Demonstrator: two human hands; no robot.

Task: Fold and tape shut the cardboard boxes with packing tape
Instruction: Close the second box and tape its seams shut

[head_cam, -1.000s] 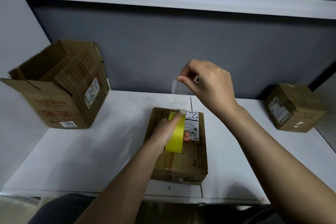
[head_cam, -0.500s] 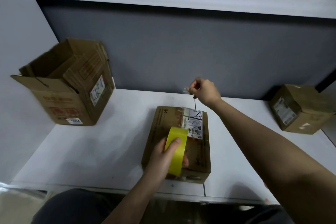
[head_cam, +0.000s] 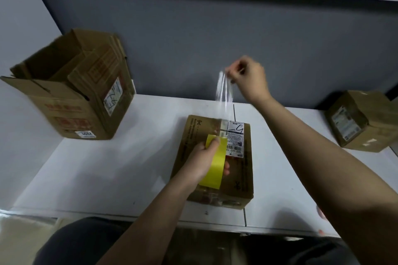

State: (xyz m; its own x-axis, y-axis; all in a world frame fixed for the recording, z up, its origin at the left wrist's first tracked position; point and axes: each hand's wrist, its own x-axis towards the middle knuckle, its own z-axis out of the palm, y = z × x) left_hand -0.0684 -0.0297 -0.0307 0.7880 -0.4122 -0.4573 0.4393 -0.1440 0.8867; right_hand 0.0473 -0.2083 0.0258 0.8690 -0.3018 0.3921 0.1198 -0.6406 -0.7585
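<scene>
A closed cardboard box (head_cam: pixel 243 176) with a white shipping label lies in the middle of the white table (head_cam: pixel 103 170). My left hand (head_cam: pixel 204 161) grips a yellow roll of packing tape (head_cam: pixel 215 163) on top of the box. My right hand (head_cam: pixel 247 77) is raised above the box's far edge and pinches the free end of a clear tape strip (head_cam: pixel 224 92). The strip runs steeply down from my fingers to the roll.
A larger open box (head_cam: pixel 71 92) with raised flaps stands at the far left against the wall. A small closed box (head_cam: pixel 364 122) sits at the far right. A grey partition wall rises behind the table.
My right hand has risen from near the table behind the box, lifting the clear strip with it. My left hand with the roll has shifted slightly away from me along the box top.
</scene>
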